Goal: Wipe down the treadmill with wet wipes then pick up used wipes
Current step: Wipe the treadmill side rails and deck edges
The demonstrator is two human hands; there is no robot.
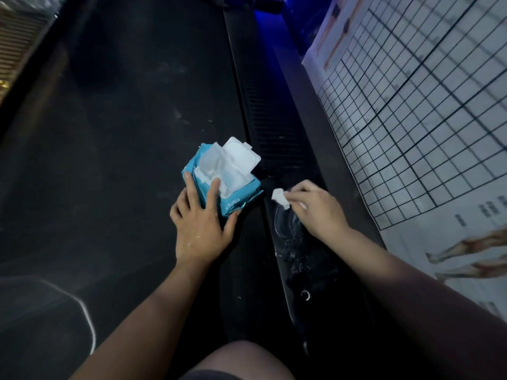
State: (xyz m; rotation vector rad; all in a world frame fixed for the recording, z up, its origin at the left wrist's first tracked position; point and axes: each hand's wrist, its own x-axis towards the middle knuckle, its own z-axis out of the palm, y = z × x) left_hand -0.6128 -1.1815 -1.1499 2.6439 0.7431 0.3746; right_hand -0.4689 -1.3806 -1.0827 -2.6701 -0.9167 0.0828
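A person kneeling on a treadmill belt (123, 133) works at its right-hand side rail (274, 138), which runs from 12 o'clock down towards 5 o'clock. The right hand (315, 208) has its fingers closed on a small balled wipe (280, 198) and presses it to the rail. The left hand (201, 223) lies spread, fingers straight, on a blue pack of wet wipes (238, 196) at the centre of the frame. The wad sits at 3 o'clock of the pack, just beside it. The pack's lid (241, 154) stands open with a sheet (211, 165) pulled half out. Left so, the stack would likely dry, and weight on that flat palm could skid the pack along the belt. White smears and specks (288, 237) on the rail at 5 o'clock suggest a wad this small may be shredding and leaving lint to clear later. A wide sweep towards 3 o'clock could wet the gridded paper chart (425, 105) that lies against the rail
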